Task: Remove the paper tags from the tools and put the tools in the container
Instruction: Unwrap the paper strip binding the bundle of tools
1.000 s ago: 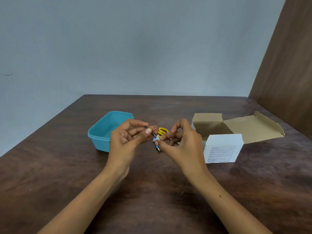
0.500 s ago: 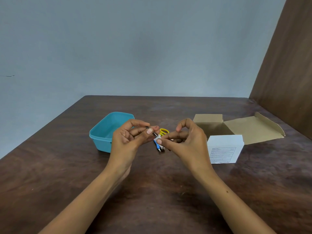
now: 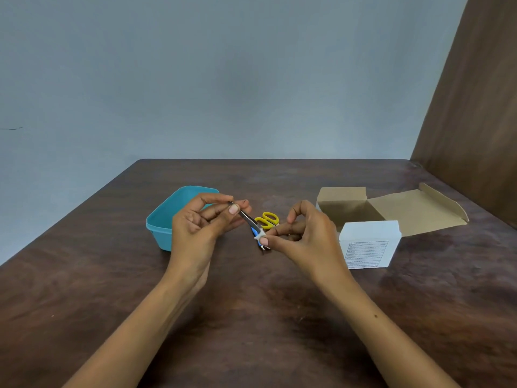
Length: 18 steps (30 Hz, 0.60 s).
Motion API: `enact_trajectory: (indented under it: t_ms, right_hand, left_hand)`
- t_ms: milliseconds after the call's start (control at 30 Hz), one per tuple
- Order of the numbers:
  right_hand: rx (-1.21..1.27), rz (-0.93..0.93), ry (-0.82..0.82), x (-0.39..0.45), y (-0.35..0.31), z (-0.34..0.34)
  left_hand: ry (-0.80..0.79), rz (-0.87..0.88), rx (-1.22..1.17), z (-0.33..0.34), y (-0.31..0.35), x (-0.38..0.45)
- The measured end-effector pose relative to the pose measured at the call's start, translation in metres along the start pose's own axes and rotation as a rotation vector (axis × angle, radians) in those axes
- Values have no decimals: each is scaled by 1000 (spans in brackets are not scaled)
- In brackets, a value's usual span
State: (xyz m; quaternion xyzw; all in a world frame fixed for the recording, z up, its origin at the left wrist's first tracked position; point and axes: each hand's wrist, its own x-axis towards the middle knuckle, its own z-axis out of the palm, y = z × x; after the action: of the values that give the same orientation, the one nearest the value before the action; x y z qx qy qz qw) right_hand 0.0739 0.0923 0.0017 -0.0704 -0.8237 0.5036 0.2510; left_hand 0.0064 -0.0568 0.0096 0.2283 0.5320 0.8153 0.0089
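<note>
Sitting at about nine o'clock from the hands, a teal plastic container (image 3: 167, 219) rests on the dark wooden worktop (image 3: 251, 317), its open top facing up. Just to its right the left hand (image 3: 200, 231) is raised above the worktop, thumb and fingers (image 3: 233, 210) clamped on the upper end of a slim metal tool (image 3: 247, 218), maybe tweezers, that slants down toward four o'clock. At the tool's lower end a small white paper tag (image 3: 260, 234) is wrapped round it. The right hand (image 3: 305, 239) pinches that tag between thumb and forefinger, its other fingers curled. Behind the tag, at twelve o'clock from it, a pair of yellow-handled scissors (image 3: 267, 219) lies on the worktop, and something blue shows beside the tag, too hidden to name. Farther right, at three o'clock from the hands, a white box (image 3: 369, 245) with a printed label stands just in front of an opened brown cardboard box (image 3: 391, 208), flap spread flat.
</note>
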Motion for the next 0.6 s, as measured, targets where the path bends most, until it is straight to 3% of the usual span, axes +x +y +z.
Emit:
enact_trajectory:
  t_ms: [267,600]
  right_hand:
    - [91,-2,-55,-2,-11,-10]
    - [44,-48,35,-7,-10,2]
  left_hand:
    - [16,-43,-18,-1,2,1]
    - [-63,-91,99,4,-8,-4]
